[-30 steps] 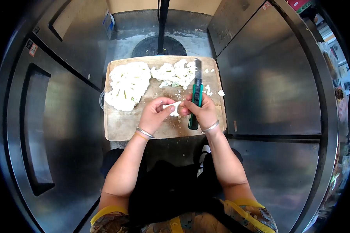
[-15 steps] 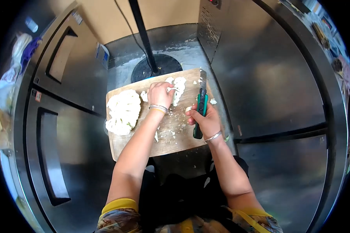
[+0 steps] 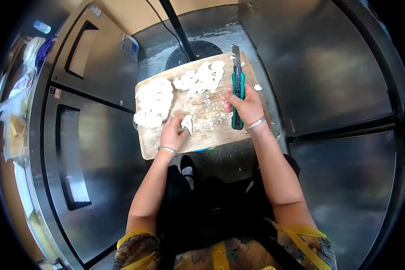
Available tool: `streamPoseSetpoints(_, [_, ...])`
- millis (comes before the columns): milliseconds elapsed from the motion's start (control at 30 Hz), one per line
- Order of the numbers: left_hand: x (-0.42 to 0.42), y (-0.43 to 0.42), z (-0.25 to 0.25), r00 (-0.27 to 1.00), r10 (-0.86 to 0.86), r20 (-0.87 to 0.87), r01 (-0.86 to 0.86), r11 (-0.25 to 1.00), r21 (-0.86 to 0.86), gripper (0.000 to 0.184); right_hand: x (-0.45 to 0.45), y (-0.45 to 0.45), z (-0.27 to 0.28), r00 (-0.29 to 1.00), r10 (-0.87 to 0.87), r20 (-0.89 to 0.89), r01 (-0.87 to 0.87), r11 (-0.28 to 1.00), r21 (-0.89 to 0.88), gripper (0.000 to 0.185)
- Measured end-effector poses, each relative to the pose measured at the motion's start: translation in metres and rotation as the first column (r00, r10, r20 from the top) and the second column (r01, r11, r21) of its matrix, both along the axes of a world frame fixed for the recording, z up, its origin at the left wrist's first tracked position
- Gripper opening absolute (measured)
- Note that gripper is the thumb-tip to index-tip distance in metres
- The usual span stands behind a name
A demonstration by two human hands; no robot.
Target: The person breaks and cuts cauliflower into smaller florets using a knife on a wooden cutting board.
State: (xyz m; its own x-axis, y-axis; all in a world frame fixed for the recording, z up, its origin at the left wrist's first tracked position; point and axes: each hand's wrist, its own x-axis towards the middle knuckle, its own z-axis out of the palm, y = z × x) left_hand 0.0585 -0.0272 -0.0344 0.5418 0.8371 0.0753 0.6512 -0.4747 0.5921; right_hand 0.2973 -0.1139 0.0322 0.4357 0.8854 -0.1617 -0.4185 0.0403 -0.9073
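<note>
Far left, steel cabinet (image 3: 105, 54) doors with recessed handles. Next, on the left part of the wooden cutting board (image 3: 193, 104), sat the large cauliflower piece (image 3: 154, 102), broad and in one mass, no blade near it. Looked like the biggest share left, not broken down.

Just below it, the left hand (image 3: 172, 135) was low over the board, thumb and fingers set around a single small floret (image 3: 187, 123). Contact likely; couldn't tell if the grip was pinching it or only resting against it. That floret lay apart from the rest, near side of the board.

Farther back, middle of the board: floret pile (image 3: 200, 77), loose small pieces, bunched together, a gap between them and the large mass. Judged as the separated portion, so partway along: some in florets, plenty uncut. Crumbs (image 3: 211, 124) dotted the wood in front of the pile.

To the right, the right hand (image 3: 247, 105) had its grip closed on a green-and-black utility knife (image 3: 237, 96), thumb across the handle, blade out and pointing away from the person. Knife wasn't cutting anything. One stray bit (image 3: 258, 87) lay by the board's right edge.
</note>
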Motion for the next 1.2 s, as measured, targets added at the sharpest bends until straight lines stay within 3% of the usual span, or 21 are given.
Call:
streamPoseSetpoints(67, [0.002,0.004,-0.009,0.995,0.085,0.053,-0.08,0.993,-0.087,0.034,-0.006,0.001,-0.006,1.0,0.025,0.013,-0.025,1.0,-0.005,0.014])
streamPoseSetpoints(300, [0.011,0.017,-0.01,0.995,0.094,-0.032,-0.096,0.994,-0.045,0.032,-0.016,0.003,-0.019,0.992,0.111,0.06,-0.107,0.992,-0.064,0.012])
streamPoseSetpoints(367, [0.014,0.021,-0.015,0.981,0.125,0.149,-0.066,0.936,-0.347,0.02,-0.021,0.005,-0.022,0.992,0.11,0.061,-0.106,0.992,-0.062,0.011])
streamPoseSetpoints(400, [0.015,0.022,-0.018,0.98,0.124,0.154,-0.063,0.935,-0.349,0.02,-0.024,0.006,-0.024,0.986,0.146,0.086,-0.135,0.984,-0.114,0.012])
streamPoseSetpoints(467, [0.014,0.024,-0.023,0.83,0.152,0.537,0.227,0.787,-0.574,0.016,-0.029,0.009,-0.03,0.966,0.233,0.11,-0.218,0.967,-0.131,0.017])
streamPoseSetpoints(500, [0.017,0.021,-0.019,0.828,0.153,0.54,0.23,0.786,-0.574,0.016,-0.033,0.01,-0.029,0.966,0.241,0.092,-0.229,0.965,-0.131,0.02])
streamPoseSetpoints(567, [0.026,0.009,0.005,0.703,0.274,0.656,0.427,0.575,-0.698,0.017,-0.041,0.013,-0.024,0.951,0.295,0.091,-0.287,0.954,-0.091,0.023])
streamPoseSetpoints(700, [0.031,0.001,0.027,0.675,0.329,0.66,0.524,0.416,-0.743,0.017,-0.045,0.016,-0.031,0.931,0.357,0.07,-0.353,0.933,-0.065,0.024])
streamPoseSetpoints(767, [0.035,-0.004,0.033,0.625,0.334,0.705,0.558,0.44,-0.704,0.019,-0.044,0.017,-0.031,0.939,0.344,-0.005,-0.343,0.937,-0.061,0.023])
streamPoseSetpoints(833, [0.041,-0.013,0.052,0.634,0.418,0.651,0.497,0.424,-0.757,0.016,-0.046,0.018,-0.028,0.951,0.309,0.02,-0.309,0.951,-0.001,0.021])
streamPoseSetpoints(900, [0.037,-0.008,0.047,0.651,0.455,0.607,0.45,0.412,-0.792,0.019,-0.043,0.013,-0.02,0.965,0.257,-0.06,-0.261,0.962,-0.077,0.023])
streamPoseSetpoints(933, [0.034,-0.006,0.043,0.667,0.492,0.56,0.399,0.398,-0.826,0.022,-0.04,0.011,-0.023,0.973,0.215,0.08,-0.201,0.967,-0.157,0.025])
streamPoseSetpoints(967, [0.031,-0.004,0.041,0.662,0.496,0.563,0.399,0.403,-0.824,0.022,-0.036,0.008,-0.021,0.972,0.222,0.083,-0.207,0.966,-0.155,0.025])
streamPoseSetpoints(1000, [0.03,-0.001,0.041,0.663,0.489,0.567,0.374,0.439,-0.817,0.021,-0.033,0.005,-0.015,0.855,0.225,0.467,-0.156,0.971,-0.182,0.027])
streamPoseSetpoints(1033, [0.028,0.0,0.041,0.665,0.481,0.571,0.35,0.475,-0.808,0.021,-0.031,0.001,-0.01,0.597,0.204,0.775,-0.098,0.978,-0.183,0.029])
streamPoseSetpoints(1067, [0.028,0.0,0.041,0.662,0.493,0.565,0.306,0.51,-0.804,0.019,-0.032,-0.003,-0.006,0.399,0.111,0.91,-0.072,0.993,-0.09,0.03])
streamPoseSetpoints(1100, [0.028,0.0,0.04,0.659,0.493,0.568,0.308,0.513,-0.801,0.019,-0.036,-0.007,0.0,0.395,0.111,0.912,-0.074,0.993,-0.088,0.03])
streamPoseSetpoints(1167, [0.029,0.001,0.035,0.646,0.49,0.586,0.299,0.544,-0.784,0.014,-0.042,-0.016,0.009,0.208,0.409,0.889,-0.03,0.911,-0.412,0.031])
streamPoseSetpoints(1200, [0.03,0.0,0.034,0.645,0.488,0.588,0.301,0.544,-0.783,0.014,-0.043,-0.018,0.004,0.186,0.4,0.897,-0.043,0.916,-0.399,0.031])
